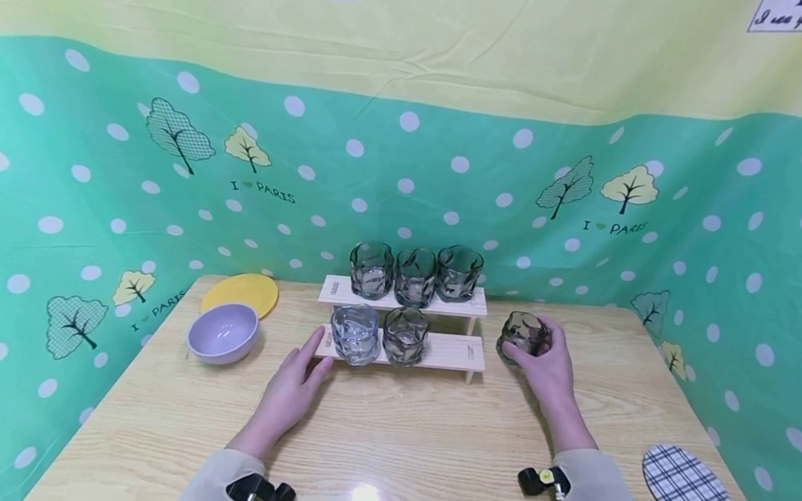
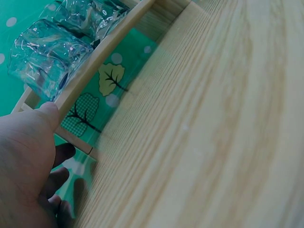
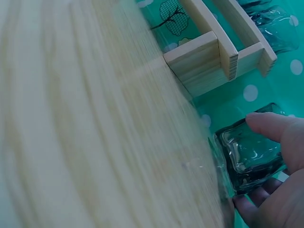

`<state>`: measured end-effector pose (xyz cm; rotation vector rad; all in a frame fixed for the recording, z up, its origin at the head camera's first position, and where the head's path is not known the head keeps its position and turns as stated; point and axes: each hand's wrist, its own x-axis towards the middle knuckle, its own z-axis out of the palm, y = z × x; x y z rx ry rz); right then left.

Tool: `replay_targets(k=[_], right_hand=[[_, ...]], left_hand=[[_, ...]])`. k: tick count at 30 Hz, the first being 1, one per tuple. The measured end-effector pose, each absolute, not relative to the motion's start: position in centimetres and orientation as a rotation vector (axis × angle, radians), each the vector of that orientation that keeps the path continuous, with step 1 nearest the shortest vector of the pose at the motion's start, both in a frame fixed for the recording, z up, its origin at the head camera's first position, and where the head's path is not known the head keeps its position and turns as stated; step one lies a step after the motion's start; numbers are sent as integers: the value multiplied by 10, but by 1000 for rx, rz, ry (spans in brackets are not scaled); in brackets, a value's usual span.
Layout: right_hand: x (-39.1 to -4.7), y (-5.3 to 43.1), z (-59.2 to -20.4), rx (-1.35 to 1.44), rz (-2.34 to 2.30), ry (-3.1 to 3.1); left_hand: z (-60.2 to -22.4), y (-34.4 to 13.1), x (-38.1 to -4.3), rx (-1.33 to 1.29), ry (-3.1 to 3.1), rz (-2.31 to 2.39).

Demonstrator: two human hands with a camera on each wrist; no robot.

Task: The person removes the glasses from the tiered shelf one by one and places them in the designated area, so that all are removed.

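Observation:
My right hand [image 1: 549, 363] grips a smoky dark glass [image 1: 524, 334] just right of the two-step wooden rack [image 1: 449, 352]. In the right wrist view, thumb and fingers hold that glass [image 3: 251, 149] from its sides, low by the tabletop. My left hand [image 1: 294, 384] rests at the left end of the rack's lower step, its fingertips right at the edge. Closest to it on that step stands a clear bluish glass [image 1: 355, 334], with a grey glass [image 1: 405, 336] beside it. On the upper step stand three grey glasses [image 1: 415, 277] in a row.
A lilac bowl [image 1: 223, 334] stands at the left, partly in front of a yellow plate [image 1: 254, 289]. At the right front lies a checked round mat [image 1: 688, 489]. A green dotted cloth [image 1: 407, 179] hangs behind and at both sides of the wooden table [image 1: 411, 458].

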<state>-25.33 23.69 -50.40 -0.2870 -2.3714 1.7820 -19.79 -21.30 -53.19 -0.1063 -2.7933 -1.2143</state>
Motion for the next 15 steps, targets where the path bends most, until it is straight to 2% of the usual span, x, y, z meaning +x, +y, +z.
replay_targets(k=[15], right_hand=[[-255, 235, -515, -239, 1782, -2393]], left_hand=[[-531, -213, -197, -103, -2793, -1234]])
